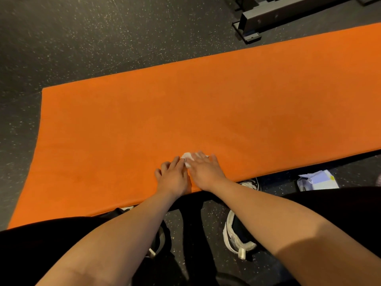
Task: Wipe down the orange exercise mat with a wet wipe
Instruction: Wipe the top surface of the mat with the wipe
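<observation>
A wet wipe [187, 159] is pressed under the flat-fingered right grip [204, 170] at the near edge of the orange mat [206, 100]. The left grip [173, 175], loosely bent and empty, is rested beside it.

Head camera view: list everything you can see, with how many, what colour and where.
exercise mat: one, orange, flat on the floor across the middle
wet wipe: one, white, bunched on the mat near its near edge
wipe packet: one, white and pale purple, on the floor right of the mat's near edge
equipment frame: one, grey and black, top right beyond the mat
floor: dark, speckled
shoe: one, black and white, at the mat's near edge
left hand: on the mat, fingertip touching the wipe
right hand: flat, pressing the wipe
</observation>
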{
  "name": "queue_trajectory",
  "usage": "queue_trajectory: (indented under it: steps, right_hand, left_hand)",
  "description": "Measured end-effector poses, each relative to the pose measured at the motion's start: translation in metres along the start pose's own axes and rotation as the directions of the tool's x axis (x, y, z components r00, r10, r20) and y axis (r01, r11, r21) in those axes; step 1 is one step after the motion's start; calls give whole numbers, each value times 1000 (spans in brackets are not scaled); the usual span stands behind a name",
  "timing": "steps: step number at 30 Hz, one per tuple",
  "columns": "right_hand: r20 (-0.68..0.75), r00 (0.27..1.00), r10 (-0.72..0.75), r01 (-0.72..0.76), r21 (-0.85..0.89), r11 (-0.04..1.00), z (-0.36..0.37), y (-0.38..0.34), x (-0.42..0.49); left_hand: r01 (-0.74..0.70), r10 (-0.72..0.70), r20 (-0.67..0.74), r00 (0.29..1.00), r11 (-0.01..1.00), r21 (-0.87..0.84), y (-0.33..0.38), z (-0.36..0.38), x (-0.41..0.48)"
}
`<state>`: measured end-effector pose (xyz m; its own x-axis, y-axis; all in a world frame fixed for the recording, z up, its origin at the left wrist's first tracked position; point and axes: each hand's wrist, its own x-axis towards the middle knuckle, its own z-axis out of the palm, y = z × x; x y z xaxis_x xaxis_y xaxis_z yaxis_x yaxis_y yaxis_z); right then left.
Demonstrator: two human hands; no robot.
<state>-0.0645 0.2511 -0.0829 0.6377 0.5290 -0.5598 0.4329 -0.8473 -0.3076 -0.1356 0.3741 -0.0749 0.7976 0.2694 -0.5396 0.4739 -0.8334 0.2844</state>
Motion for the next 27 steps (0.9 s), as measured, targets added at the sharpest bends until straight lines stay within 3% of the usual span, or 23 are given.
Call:
queue_trajectory:
  steps: [4,6,10,12,14,16,18,20,24,25,27]
  right_hand:
    - [-26,929,368,-366,69,928,-14,32,0]
    - [-39,933,357,-354,65,933,-11,24,-5]
    - [-53,997,48,-46,38,998,10,-7,-25]
    - [-49,999,-7,8,20,1000,12,-5,-29]
    - [-74,992,105,-106,1,994,7,8,-27]
    - [-87,944,317,-313,61,948,-2,20,-28]
    - [-117,911,395,-386,91,918,-1,21,-33]
    - [-161,938,306,-298,75,952,6,7,-39]
    - [-87,994,-61,64,36,997,17,-13,-51]
    - [-66,994,-91,92,11,996,14,-9,-52]
    - [-79,997,-9,6,-34,999,7,7,-52]
  left_hand:
    - [-15,15,4,1000,999,45,-3,2,-2]
    - [-31,31,0,1000,997,64,-1,4,-6]
    - [-49,49,-8,999,997,57,1,7,-10]
    - [-52,52,-5,999,997,58,-1,8,-11]
    - [-53,53,4,999,995,81,-2,9,-13]
    - [-49,48,14,999,995,88,-2,8,-14]
    - [-48,46,21,999,995,84,-1,7,-16]
    - [-57,55,26,998,996,74,0,7,-18]
    - [-85,85,18,996,996,30,-4,9,-23]
    - [-87,86,13,996,996,24,-5,9,-23]
    - [-94,94,13,996,995,31,-5,8,-23]
